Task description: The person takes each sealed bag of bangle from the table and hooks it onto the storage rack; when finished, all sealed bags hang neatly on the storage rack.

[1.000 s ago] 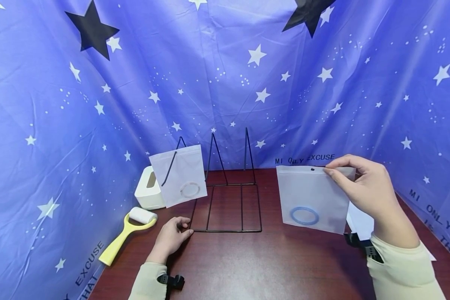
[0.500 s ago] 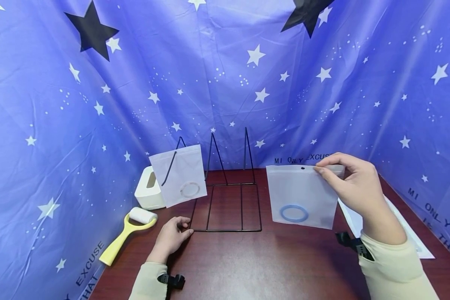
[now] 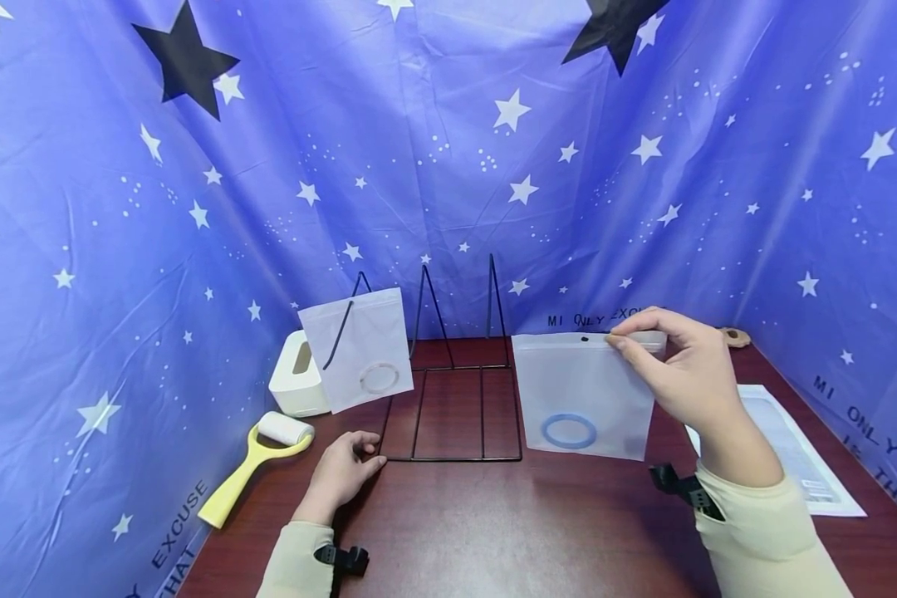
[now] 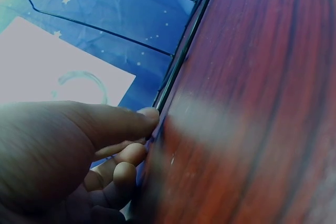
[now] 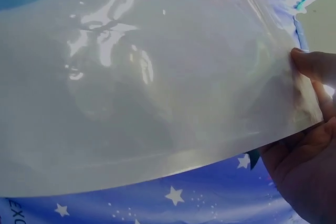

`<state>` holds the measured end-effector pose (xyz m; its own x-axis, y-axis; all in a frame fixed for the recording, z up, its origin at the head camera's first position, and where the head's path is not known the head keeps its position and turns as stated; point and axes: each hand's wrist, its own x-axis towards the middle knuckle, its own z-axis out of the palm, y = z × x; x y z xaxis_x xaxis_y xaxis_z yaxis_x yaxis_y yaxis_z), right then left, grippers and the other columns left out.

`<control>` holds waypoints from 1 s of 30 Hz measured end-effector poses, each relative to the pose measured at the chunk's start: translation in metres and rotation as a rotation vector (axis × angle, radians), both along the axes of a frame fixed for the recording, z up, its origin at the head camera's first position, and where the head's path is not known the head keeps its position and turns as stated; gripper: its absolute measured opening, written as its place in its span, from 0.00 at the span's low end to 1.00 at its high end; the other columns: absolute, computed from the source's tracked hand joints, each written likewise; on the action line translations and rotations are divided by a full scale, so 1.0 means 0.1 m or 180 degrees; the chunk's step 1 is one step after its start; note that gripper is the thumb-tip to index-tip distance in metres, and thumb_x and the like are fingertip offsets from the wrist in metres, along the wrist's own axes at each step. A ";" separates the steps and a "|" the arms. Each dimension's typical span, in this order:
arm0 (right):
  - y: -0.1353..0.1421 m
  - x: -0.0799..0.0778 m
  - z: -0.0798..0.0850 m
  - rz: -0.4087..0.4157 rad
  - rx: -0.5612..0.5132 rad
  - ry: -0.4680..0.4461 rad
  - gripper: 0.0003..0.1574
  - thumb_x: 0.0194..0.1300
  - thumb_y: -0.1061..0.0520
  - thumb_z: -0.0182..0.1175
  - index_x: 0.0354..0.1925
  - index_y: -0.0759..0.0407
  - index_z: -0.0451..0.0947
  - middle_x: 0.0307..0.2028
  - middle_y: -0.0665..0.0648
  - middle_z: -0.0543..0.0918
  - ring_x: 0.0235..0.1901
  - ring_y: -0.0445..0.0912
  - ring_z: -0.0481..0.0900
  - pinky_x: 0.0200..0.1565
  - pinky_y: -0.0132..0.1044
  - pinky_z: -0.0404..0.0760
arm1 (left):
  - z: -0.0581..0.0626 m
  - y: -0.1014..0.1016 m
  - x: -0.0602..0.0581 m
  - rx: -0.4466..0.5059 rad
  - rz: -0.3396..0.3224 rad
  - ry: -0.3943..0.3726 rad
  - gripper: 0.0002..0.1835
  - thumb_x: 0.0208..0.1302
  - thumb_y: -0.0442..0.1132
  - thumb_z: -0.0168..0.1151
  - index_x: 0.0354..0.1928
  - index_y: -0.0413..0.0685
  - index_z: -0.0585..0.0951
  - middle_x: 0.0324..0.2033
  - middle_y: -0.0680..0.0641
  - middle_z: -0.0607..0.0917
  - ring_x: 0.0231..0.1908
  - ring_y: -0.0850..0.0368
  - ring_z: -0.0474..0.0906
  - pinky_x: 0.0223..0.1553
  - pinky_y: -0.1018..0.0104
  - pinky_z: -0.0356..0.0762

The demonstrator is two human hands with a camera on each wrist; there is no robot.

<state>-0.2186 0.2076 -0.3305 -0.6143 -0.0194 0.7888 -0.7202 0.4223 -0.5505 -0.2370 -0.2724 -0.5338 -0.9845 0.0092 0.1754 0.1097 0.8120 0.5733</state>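
Observation:
My right hand (image 3: pixel 691 365) pinches the top edge of a translucent zip bag (image 3: pixel 590 382) between thumb and fingers, near its punched hole. A blue bangle (image 3: pixel 569 445) lies at the bottom of that bag. The bag hangs upright just right of a black wire display rack (image 3: pixel 448 459), and the right wrist view shows the bag (image 5: pixel 157 129) close up. At the rack's front left corner, my left hand (image 3: pixel 340 473) pinches the wire, thumb on one side and fingers curled on the other. From the rack's left hook hangs another bag (image 3: pixel 359 332) with a pale bangle (image 3: pixel 379 393) inside.
The rack's middle hook (image 3: pixel 419 307) and right hook (image 3: pixel 502 307) carry no bag. At left are a white tissue box (image 3: pixel 287 390) and a yellow-handled lint roller (image 3: pixel 239 477). A flat white packet (image 3: pixel 800 457) lies right, with a small brown object (image 3: pixel 736 337) behind.
My right hand has carried the bag with the blue bangle leftward toward the rack, uncovering more of the white packet. The left hand has stayed at the rack's corner.

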 end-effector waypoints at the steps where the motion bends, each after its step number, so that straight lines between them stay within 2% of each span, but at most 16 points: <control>1: -0.01 -0.01 -0.02 0.0028 -0.0027 0.0008 0.16 0.54 0.80 0.71 0.36 0.63 0.88 0.33 0.52 0.88 0.22 0.34 0.74 0.19 0.27 0.66 | 0.00 0.00 0.00 0.0005 -0.0005 0.0008 0.16 0.60 0.40 0.79 0.49 0.48 0.88 0.34 0.57 0.82 0.31 0.62 0.74 0.38 0.60 0.75; 4: -0.05 -0.04 -0.06 0.0129 -0.0133 0.0002 0.16 0.54 0.80 0.71 0.37 0.65 0.88 0.34 0.52 0.89 0.30 0.37 0.79 0.20 0.26 0.68 | 0.00 0.00 -0.01 0.0024 -0.0011 0.0028 0.16 0.61 0.40 0.78 0.50 0.48 0.88 0.34 0.56 0.82 0.32 0.62 0.75 0.39 0.60 0.75; 8: -0.09 -0.06 -0.08 0.0233 -0.0266 0.0043 0.16 0.54 0.81 0.71 0.37 0.66 0.88 0.34 0.53 0.89 0.30 0.39 0.79 0.19 0.28 0.65 | 0.01 -0.01 0.00 0.0087 -0.0004 0.0071 0.15 0.61 0.40 0.78 0.49 0.47 0.88 0.34 0.56 0.82 0.32 0.62 0.75 0.38 0.60 0.76; 9: -0.09 -0.06 -0.08 0.0271 -0.0302 0.0056 0.16 0.54 0.81 0.70 0.37 0.66 0.88 0.33 0.54 0.89 0.32 0.40 0.80 0.21 0.28 0.67 | 0.01 -0.01 0.00 0.0127 0.0009 0.0096 0.15 0.61 0.40 0.78 0.49 0.48 0.88 0.34 0.56 0.82 0.32 0.62 0.76 0.38 0.61 0.76; 14: -0.15 -0.04 -0.07 0.0359 -0.0371 0.0128 0.16 0.53 0.83 0.68 0.36 0.70 0.87 0.33 0.58 0.88 0.37 0.41 0.83 0.31 0.26 0.75 | 0.06 0.00 0.00 0.0504 0.0066 0.0407 0.14 0.62 0.37 0.77 0.49 0.47 0.88 0.35 0.55 0.84 0.32 0.61 0.79 0.37 0.65 0.78; 16: -0.19 -0.01 -0.05 0.0364 -0.0371 0.0139 0.15 0.52 0.84 0.68 0.35 0.70 0.87 0.32 0.59 0.88 0.37 0.41 0.83 0.32 0.25 0.75 | 0.08 0.01 0.00 0.0669 0.0030 0.0551 0.14 0.63 0.36 0.77 0.50 0.47 0.88 0.36 0.55 0.85 0.34 0.61 0.81 0.38 0.65 0.80; 21: -0.33 0.13 0.07 0.0413 -0.0368 0.0158 0.14 0.53 0.83 0.68 0.35 0.70 0.86 0.32 0.62 0.88 0.36 0.40 0.84 0.31 0.25 0.75 | 0.12 0.06 0.02 0.0940 -0.0220 0.0913 0.15 0.63 0.35 0.77 0.52 0.44 0.87 0.38 0.52 0.86 0.37 0.59 0.83 0.40 0.60 0.84; 24: -0.40 0.19 0.10 0.0466 -0.0375 0.0178 0.14 0.54 0.83 0.67 0.34 0.71 0.86 0.32 0.62 0.88 0.36 0.40 0.83 0.30 0.26 0.74 | 0.13 0.11 0.03 0.1102 -0.0441 0.1139 0.16 0.64 0.35 0.76 0.53 0.46 0.87 0.40 0.49 0.87 0.38 0.57 0.84 0.38 0.59 0.84; 27: -0.43 0.17 0.08 0.0503 -0.0376 0.0189 0.14 0.53 0.84 0.67 0.35 0.70 0.86 0.32 0.62 0.87 0.37 0.41 0.83 0.29 0.27 0.73 | 0.13 0.19 0.05 0.1219 -0.0704 0.1269 0.17 0.65 0.36 0.76 0.55 0.51 0.86 0.43 0.44 0.86 0.38 0.54 0.85 0.36 0.59 0.85; 30: -0.44 0.11 0.01 0.0545 -0.0389 0.0177 0.16 0.53 0.84 0.68 0.35 0.69 0.87 0.32 0.62 0.87 0.38 0.42 0.83 0.32 0.27 0.75 | 0.13 0.28 0.07 0.1287 -0.0946 0.1271 0.18 0.66 0.37 0.75 0.57 0.55 0.85 0.44 0.41 0.85 0.37 0.49 0.85 0.35 0.56 0.86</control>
<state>-0.2080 0.1631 -0.3299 -0.5656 -0.0220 0.8244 -0.8064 0.2237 -0.5474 -0.2300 -0.2441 -0.5208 -0.8083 0.1280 0.5747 0.5652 0.4424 0.6963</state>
